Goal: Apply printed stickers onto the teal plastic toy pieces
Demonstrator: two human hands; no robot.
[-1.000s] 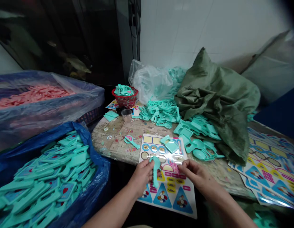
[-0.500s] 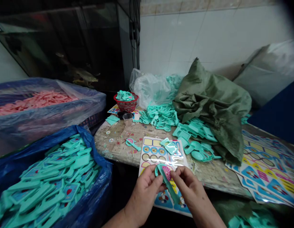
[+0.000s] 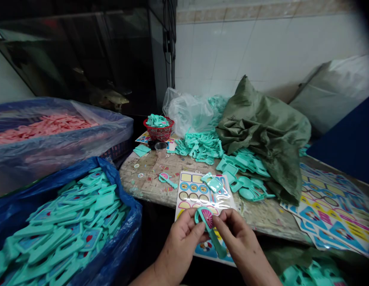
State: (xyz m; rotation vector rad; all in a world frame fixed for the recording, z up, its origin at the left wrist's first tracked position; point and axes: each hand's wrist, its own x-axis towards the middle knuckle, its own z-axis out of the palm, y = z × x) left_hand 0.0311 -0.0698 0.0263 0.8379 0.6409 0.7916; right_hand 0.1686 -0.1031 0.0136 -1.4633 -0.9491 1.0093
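Observation:
Both hands hold a teal plastic toy hand mirror (image 3: 208, 225) over the lower edge of a glossy sticker sheet (image 3: 199, 191). Its round head carries a pink fan-patterned sticker, and its handle slants down to the right. My left hand (image 3: 182, 240) grips the head's left side, while the fingertips of my right hand (image 3: 232, 232) press on the sticker's right edge. A similar teal piece with a pink sticker (image 3: 167, 180) lies on the worn table (image 3: 142, 186). A square teal piece (image 3: 214, 184) rests on the sheet.
A blue-lined bin of flat teal pieces (image 3: 65, 214) stands left, behind a plastic-covered bin of pink pieces (image 3: 44, 129). Loose teal parts (image 3: 199, 147), a red basket (image 3: 159, 129), a green sack (image 3: 261, 135) and more sticker sheets (image 3: 330, 210) crowd the table.
The teal piece has risen off the sheet and turned, and its round head now shows the pink sticker. My right hand has moved from the sheet onto the piece.

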